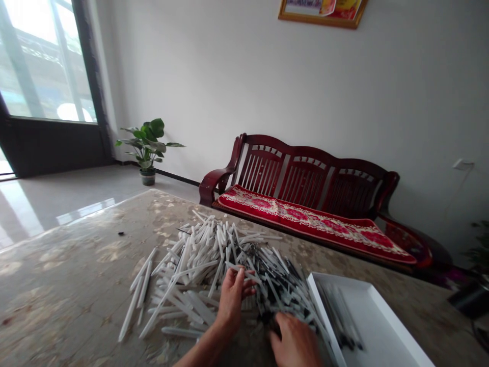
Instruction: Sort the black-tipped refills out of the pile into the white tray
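Observation:
A large heap of slim whitish pen-like tubes (202, 250) lies on the table, mixed with darker, black-ended pieces (275, 275) on its right side. My left hand (233, 293) is over the middle of the heap, with a whitish pen-like tube (248, 273) pinched between thumb and fingers. Lower right, my right hand (294, 339) is curled at the heap's near edge, beside some black pieces. It is blurred, and its fingertips are partly hidden. Right of it stands a shallow white box (385, 311), holding several black-ended tubes (340, 316) along its left side.
A patterned cloth (57, 285) covers the table, with a small black bit (121, 233) at the left. Behind are a dark red wooden bench (305, 173) and a potted plant (147, 176). A dark object (469, 300) sits at the right edge.

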{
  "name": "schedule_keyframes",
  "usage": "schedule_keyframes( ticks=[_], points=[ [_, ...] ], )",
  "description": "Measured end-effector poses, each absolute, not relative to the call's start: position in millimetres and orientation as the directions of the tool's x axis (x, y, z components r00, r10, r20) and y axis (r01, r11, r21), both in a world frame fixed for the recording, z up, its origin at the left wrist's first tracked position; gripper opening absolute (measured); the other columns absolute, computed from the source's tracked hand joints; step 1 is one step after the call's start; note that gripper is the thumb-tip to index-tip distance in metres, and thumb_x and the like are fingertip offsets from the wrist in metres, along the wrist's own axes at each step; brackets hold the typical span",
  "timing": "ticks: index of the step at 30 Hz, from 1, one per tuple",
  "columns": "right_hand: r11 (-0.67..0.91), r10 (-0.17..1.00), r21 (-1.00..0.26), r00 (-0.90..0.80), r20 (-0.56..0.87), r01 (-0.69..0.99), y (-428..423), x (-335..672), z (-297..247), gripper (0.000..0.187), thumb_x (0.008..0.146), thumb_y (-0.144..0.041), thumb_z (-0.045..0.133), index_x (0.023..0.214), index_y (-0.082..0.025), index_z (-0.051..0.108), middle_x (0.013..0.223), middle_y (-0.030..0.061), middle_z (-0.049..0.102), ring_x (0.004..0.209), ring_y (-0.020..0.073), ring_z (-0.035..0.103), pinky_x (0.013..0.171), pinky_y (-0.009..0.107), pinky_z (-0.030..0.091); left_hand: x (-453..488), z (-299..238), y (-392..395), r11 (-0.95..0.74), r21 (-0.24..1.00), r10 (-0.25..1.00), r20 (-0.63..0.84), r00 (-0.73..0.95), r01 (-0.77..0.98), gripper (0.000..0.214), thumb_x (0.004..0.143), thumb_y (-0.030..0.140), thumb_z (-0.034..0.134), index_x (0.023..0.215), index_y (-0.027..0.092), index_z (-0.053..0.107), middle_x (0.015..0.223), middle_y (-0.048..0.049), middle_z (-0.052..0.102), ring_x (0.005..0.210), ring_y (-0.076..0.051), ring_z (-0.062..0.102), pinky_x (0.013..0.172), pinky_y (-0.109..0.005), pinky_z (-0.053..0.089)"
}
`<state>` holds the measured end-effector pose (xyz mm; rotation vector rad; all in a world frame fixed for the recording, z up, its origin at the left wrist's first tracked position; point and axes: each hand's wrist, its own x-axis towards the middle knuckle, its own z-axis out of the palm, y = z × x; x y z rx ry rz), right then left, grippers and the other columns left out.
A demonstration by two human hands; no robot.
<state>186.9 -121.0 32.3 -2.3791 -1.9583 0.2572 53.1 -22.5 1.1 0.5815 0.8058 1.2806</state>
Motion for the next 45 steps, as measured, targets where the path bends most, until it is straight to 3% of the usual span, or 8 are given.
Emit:
schedule_keyframes(
  ticks=[6,10,15,25,32,38,41,45],
  points=[
    [-0.218,0.976,-0.085,0.216,-0.04,0.972,-116,197,26,0.015,0.087,-0.019,0.057,0.089,-0.026,0.07,0.091,0.0074,0.079,0.086,0.0282,0.076,0.064,0.03,0.049,51,0,-21,0.183,0.711,0.98,-0.182,0.074,-0.679,0.056,0.064,0.049,0.084,0.101,0.02,0.053,0.092,-0.0056,0.075,0.074,-0.019,0.074,0.064,-0.028,0.059],
    [-0.104,0.98,-0.203,0.135,0.143,0.974,-114,213,17,0.018,0.092,-0.019,0.051,0.094,-0.028,0.066,0.079,0.0009,0.078,0.073,0.0211,0.076,0.057,0.025,0.045,51,1,-20,0.189,0.679,0.974,-0.221,0.048,-0.709,0.054,0.066,0.045,0.085,0.102,0.021,0.052,0.09,-0.0039,0.074,0.07,-0.018,0.074,0.065,-0.03,0.061],
    [0.047,0.959,-0.331,0.05,0.28,0.943,-117,217,14,0.019,0.09,-0.015,0.051,0.095,-0.028,0.065,0.085,-0.001,0.077,0.076,0.0174,0.075,0.062,0.022,0.048,51,2,-20,0.188,0.655,0.969,-0.246,0.028,-0.732,0.046,0.071,0.038,0.083,0.101,0.022,0.053,0.087,-0.0025,0.074,0.068,-0.017,0.074,0.064,-0.029,0.062],
    [0.059,0.972,-0.369,0.032,0.235,0.928,-118,209,23,0.023,0.088,-0.011,0.052,0.093,-0.026,0.069,0.089,0.0015,0.077,0.081,0.0189,0.074,0.068,0.023,0.05,52,2,-20,0.193,0.65,0.965,-0.26,0.024,-0.735,0.044,0.071,0.037,0.083,0.098,0.021,0.052,0.085,-0.0017,0.073,0.068,-0.016,0.074,0.065,-0.029,0.062],
    [0.012,0.976,-0.324,0.06,0.209,0.946,-120,209,38,0.028,0.089,-0.009,0.052,0.097,-0.025,0.073,0.095,0.0041,0.075,0.088,0.0209,0.073,0.076,0.026,0.05,52,5,-20,0.161,0.727,0.982,-0.186,0.034,-0.667,0.053,0.066,0.046,0.083,0.101,0.022,0.051,0.084,-0.0005,0.073,0.066,-0.018,0.074,0.063,-0.03,0.06],
    [0.104,0.958,-0.29,-0.017,0.288,0.951,-110,219,57,0.034,0.092,-0.01,0.046,0.103,-0.025,0.075,0.094,0.006,0.071,0.091,0.0214,0.069,0.081,0.029,0.049,52,4,-18,0.159,0.768,0.987,-0.144,0.074,-0.621,0.054,0.064,0.052,0.082,0.097,0.021,0.052,0.082,-0.0007,0.072,0.064,-0.018,0.072,0.059,-0.029,0.059],
    [0.158,0.945,-0.395,-0.023,0.326,0.905,-99,217,60,0.036,0.089,-0.01,0.045,0.103,-0.026,0.075,0.093,0.0061,0.07,0.092,0.0212,0.067,0.083,0.029,0.049,54,5,-21,0.209,0.753,0.978,-0.155,0.14,-0.624,0.056,0.062,0.052,0.084,0.097,0.021,0.053,0.082,-0.0007,0.072,0.063,-0.018,0.072,0.058,-0.028,0.059],
    [0.14,0.969,-0.738,0.063,0.24,0.66,-80,213,59,0.023,0.081,-0.017,0.057,0.096,-0.024,0.074,0.092,0.004,0.07,0.087,0.0203,0.066,0.079,0.03,0.05,56,10,-26,0.3,0.694,0.953,-0.195,0.23,-0.654,0.056,0.059,0.05,0.088,0.091,0.021,0.053,0.081,-0.0003,0.073,0.063,-0.016,0.072,0.057,-0.025,0.058]
  ],
)
